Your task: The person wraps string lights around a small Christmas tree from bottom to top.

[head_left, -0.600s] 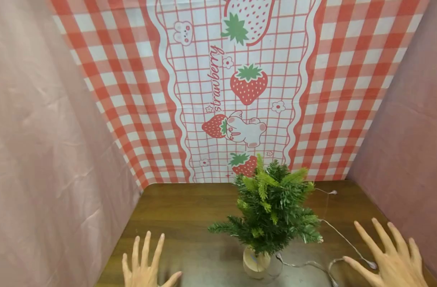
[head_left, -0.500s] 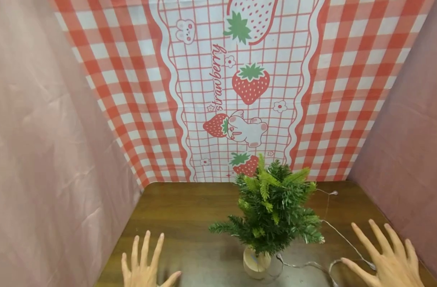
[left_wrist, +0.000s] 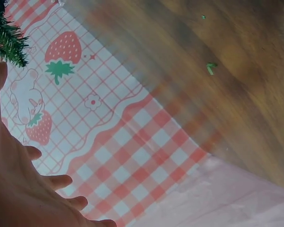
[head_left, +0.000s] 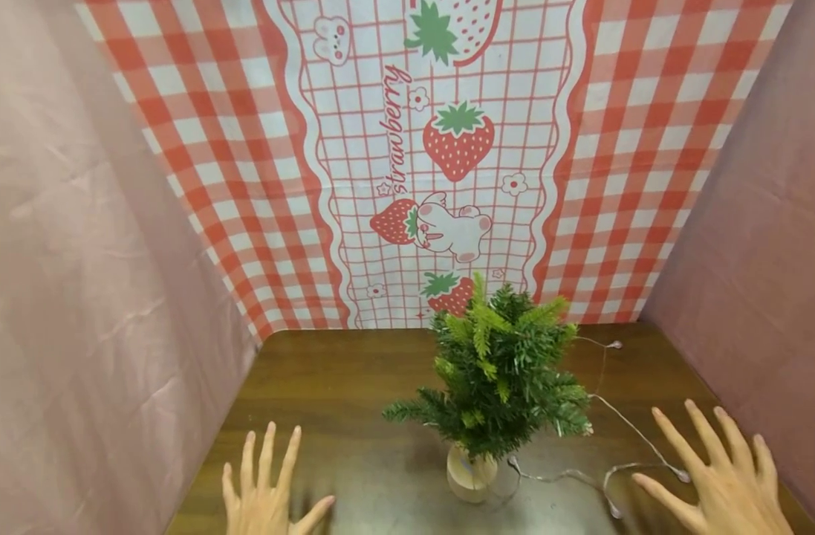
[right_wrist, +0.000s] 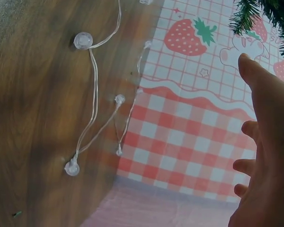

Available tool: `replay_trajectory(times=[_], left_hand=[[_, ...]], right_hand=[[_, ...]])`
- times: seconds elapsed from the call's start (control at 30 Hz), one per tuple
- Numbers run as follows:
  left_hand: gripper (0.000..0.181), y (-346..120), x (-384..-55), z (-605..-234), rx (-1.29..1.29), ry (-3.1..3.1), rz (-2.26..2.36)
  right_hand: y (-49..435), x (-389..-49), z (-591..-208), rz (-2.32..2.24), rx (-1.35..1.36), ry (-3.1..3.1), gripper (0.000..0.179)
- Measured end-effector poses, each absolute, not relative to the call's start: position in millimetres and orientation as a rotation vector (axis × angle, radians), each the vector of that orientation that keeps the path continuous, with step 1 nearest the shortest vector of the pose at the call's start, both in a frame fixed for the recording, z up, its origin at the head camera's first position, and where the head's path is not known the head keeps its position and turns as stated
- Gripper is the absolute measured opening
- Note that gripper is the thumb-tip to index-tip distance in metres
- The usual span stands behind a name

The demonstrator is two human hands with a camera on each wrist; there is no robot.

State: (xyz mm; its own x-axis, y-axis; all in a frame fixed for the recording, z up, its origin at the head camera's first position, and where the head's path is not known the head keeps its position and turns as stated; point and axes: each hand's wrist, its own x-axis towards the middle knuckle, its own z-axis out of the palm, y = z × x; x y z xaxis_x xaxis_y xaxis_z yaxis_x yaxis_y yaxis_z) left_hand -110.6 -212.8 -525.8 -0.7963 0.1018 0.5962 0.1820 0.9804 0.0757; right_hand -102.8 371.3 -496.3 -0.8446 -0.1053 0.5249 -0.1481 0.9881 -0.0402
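Note:
A small artificial Christmas tree (head_left: 504, 371) stands upright on a round pale wooden base (head_left: 470, 475), right of the table's middle. My left hand (head_left: 260, 487) is at the front left of the table, fingers straight and spread, holding nothing. At the front right, my right hand (head_left: 724, 472) has its fingers spread too, with nothing in it. A string of lights (head_left: 567, 474) with clear bulbs runs from the tree over the table to near my right thumb. In the right wrist view, several clear bulbs (right_wrist: 72, 167) on thin wire lie along the wood.
The brown wooden table (head_left: 340, 386) ends at an upright red-and-white checked strawberry cloth (head_left: 247, 186) behind. Pink cloth (head_left: 113, 297) hangs on the left and more pink cloth (head_left: 761, 282) on the right. Small green scraps (left_wrist: 211, 68) lie on the table in the left wrist view.
The head view has tilted slightly, so the tree and cloth appear a little higher and further left. Both hands stay spread in about the same places.

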Motion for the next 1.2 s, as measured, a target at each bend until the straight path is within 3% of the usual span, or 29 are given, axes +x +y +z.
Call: replay_trajectory(times=[0.37,0.8,1.2], left_hand=[[0.115,-213.0,-98.5,-525.7,-0.185,-2.534,-0.174],[0.115,-217.4,-91.1,-528.6,-0.214,-2.554,-0.189],[0.098,-201.8,-98.4,-528.8,-0.511,-2.480,-0.332]], right_hand=[[374.1,-98.9,-480.6,0.118,0.206,-2.589,0.110],[366.6,-90.8,-494.1,0.155,0.283,-2.554,0.105],[343.4,-98.2,-502.6,0.358,0.410,-2.542,0.090]])
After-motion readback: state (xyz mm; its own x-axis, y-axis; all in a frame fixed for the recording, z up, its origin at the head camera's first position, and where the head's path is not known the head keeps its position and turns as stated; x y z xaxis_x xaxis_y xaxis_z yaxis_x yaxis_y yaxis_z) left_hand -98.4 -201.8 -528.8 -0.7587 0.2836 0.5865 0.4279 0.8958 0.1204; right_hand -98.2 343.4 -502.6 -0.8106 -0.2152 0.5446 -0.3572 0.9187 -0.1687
